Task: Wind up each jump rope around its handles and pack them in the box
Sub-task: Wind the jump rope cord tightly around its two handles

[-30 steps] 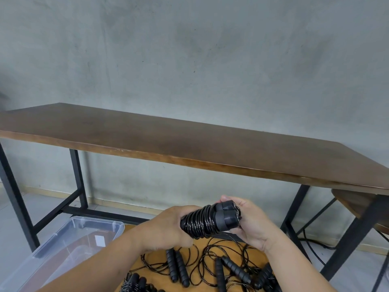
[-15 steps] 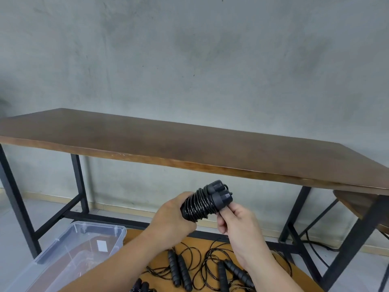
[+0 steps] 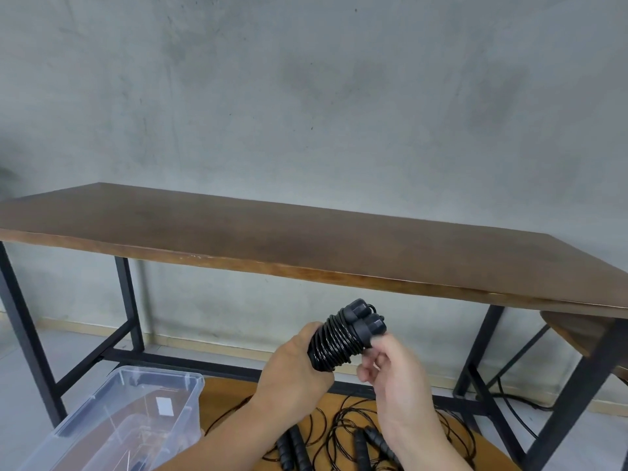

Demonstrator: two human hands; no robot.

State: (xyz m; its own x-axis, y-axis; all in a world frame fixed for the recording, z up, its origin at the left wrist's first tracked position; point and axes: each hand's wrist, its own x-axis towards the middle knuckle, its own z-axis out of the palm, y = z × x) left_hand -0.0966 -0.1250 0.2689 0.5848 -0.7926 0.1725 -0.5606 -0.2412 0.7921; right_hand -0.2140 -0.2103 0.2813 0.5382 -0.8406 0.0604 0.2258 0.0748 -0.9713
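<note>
I hold a wound jump rope [image 3: 343, 338] in front of me, its black cord coiled tightly round two handles held side by side, the two handle caps pointing up and to the right. My left hand [image 3: 294, 367] grips the lower end of the bundle, fingers curled round it. My right hand [image 3: 390, 372] is just beside the cap end, its fingertips [image 3: 375, 341] loosely curled and touching or nearly touching the coil; I cannot tell whether they pinch a loose end of cord.

I judge that the winding of this rope is nearly or fully done, and the step in hand is securing the last turn. The next move calls for keeping the coils tight so they do not spring loose, then carrying the bundle down and to the left into the box [image 3: 142, 399], a clear plastic tub that sits open at lower left. Its contents are hard to make out.

Below my hands a low wooden surface [image 3: 224, 394] carries several unwound ropes [image 3: 339, 433], black handles among tangled loops of cord, so much of the task remains.

Beyond stands a long dark wooden table [image 3: 306, 246] on black metal legs, against a bare grey concrete wall [image 3: 306, 96]. The floor [image 3: 20, 385] is pale grey.
</note>
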